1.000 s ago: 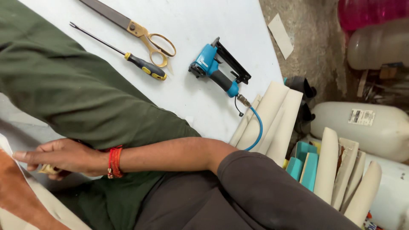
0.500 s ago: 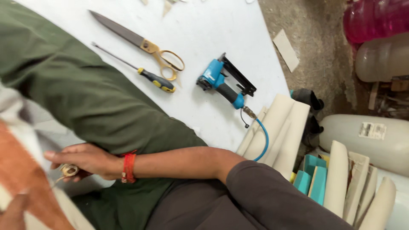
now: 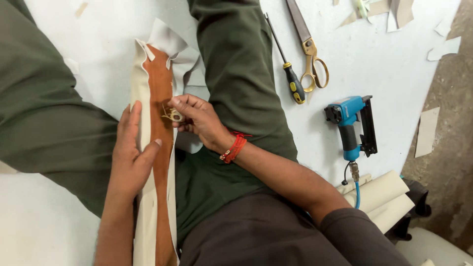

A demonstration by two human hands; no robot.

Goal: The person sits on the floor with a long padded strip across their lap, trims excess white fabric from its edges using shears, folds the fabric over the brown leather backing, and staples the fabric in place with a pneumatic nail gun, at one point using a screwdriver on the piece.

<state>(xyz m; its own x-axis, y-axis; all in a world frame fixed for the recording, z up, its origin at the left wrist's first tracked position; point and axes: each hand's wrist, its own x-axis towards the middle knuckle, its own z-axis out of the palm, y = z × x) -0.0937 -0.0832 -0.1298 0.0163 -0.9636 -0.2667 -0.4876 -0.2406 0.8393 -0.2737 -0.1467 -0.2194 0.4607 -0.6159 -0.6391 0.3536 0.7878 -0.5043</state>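
A long brown wooden strip [image 3: 160, 93] wrapped along its edges in cream fabric [image 3: 139, 83] lies between my two legs in green trousers. My left hand [image 3: 130, 157] rests flat on the strip's left side, fingers on the cream fabric and thumb on the wood, holding nothing. My right hand [image 3: 199, 120], with a red thread band at the wrist, pinches a small pale brush-like tool [image 3: 172, 116] whose tip touches the strip's right edge.
On the white floor sheet to the right lie a black-and-yellow screwdriver [image 3: 293, 83], gold-handled scissors [image 3: 310, 54] and a blue pneumatic stapler [image 3: 350, 125] with its hose. Cream rolled pieces [image 3: 384, 197] lie at lower right. Fabric scraps [image 3: 426, 130] are scattered near the sheet's edge.
My view has swung left, bringing the strip and my left hand into sight. My right hand has brought the small tool up to the strip's edge.
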